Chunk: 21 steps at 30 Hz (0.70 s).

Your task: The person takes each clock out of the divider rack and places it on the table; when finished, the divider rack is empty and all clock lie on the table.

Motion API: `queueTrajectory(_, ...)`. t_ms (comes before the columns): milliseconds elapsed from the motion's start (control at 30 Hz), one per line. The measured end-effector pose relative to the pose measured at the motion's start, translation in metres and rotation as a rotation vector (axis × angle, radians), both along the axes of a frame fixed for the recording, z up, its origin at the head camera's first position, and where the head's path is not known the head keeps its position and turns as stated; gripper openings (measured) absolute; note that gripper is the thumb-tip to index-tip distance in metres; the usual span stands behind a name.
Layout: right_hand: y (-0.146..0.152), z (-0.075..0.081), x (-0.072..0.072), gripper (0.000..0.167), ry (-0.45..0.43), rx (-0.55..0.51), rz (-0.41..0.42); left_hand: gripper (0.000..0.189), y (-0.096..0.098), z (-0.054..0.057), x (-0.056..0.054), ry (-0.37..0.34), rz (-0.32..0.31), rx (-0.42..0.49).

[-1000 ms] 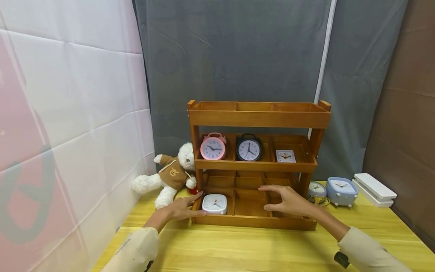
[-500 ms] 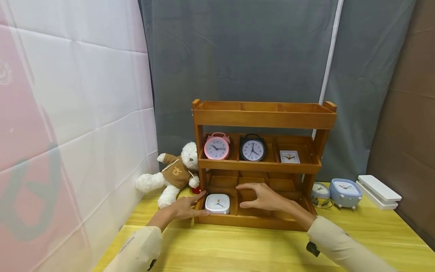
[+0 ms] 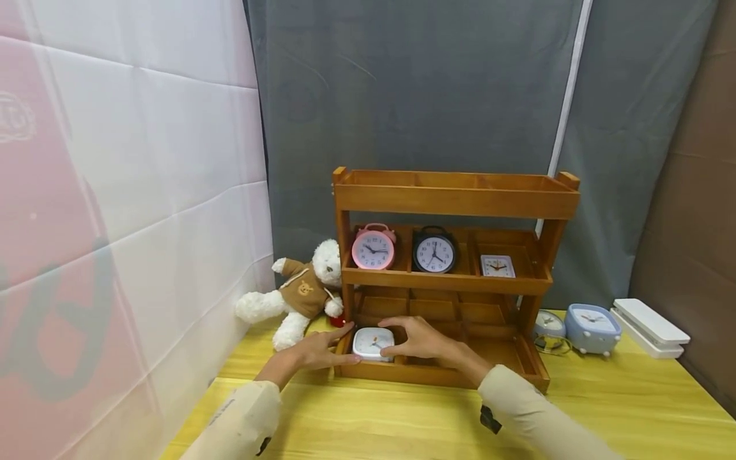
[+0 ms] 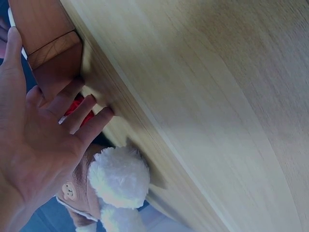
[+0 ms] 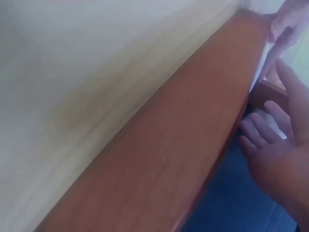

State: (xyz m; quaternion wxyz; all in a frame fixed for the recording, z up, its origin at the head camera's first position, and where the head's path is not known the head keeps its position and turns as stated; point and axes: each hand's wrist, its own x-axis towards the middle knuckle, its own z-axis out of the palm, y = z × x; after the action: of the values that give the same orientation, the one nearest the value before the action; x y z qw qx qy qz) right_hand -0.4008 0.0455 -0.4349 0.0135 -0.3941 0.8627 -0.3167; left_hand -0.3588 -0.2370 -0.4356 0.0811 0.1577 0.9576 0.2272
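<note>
A white square alarm clock [image 3: 366, 343] lies face up in the bottom-left compartment of a brown wooden three-tier shelf [image 3: 454, 202]. My left hand [image 3: 313, 351] spreads at the shelf's bottom left corner, thumb by the front edge beside the clock. In the left wrist view, the fingers of the left hand [image 4: 41, 140] stretch out along the shelf's side. From the right, my right hand [image 3: 422, 340] reaches over the clock, its thumb and forefinger overlapping the right part. The right wrist view shows the right hand [image 5: 282, 154] with loosely extended fingers behind the front board.
The middle tier holds a pink alarm clock [image 3: 372, 250], a black one [image 3: 434, 254] and a small white one [image 3: 498, 266]. A teddy bear [image 3: 305, 289] leans at the left. Blue clocks [image 3: 592, 329] and a white flat-topped object [image 3: 652, 324] stand right on the yellow table [image 3: 368, 415].
My right hand has moved left from the middle of the bottom tier to the white alarm clock. The left hand stays at the corner. The head view has shifted slightly.
</note>
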Motion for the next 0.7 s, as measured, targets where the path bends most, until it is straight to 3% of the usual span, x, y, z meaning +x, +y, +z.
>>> queueTrajectory(167, -0.007, -0.006, -0.004, 0.070, -0.030, 0.012, -0.022, 0.094, 0.003, 0.001, -0.002, 0.006, -0.010, -0.008)
queueTrajectory(333, -0.015, -0.007, -0.008, 0.068, 0.002, 0.030, -0.005, 0.094, 0.003, 0.001, -0.004, 0.004, -0.015, -0.015)
queueTrajectory(700, -0.024, -0.009, -0.011, 0.063, 0.019, 0.064, -0.004, 0.094, -0.001, 0.002, 0.001, -0.016, -0.002, -0.001)
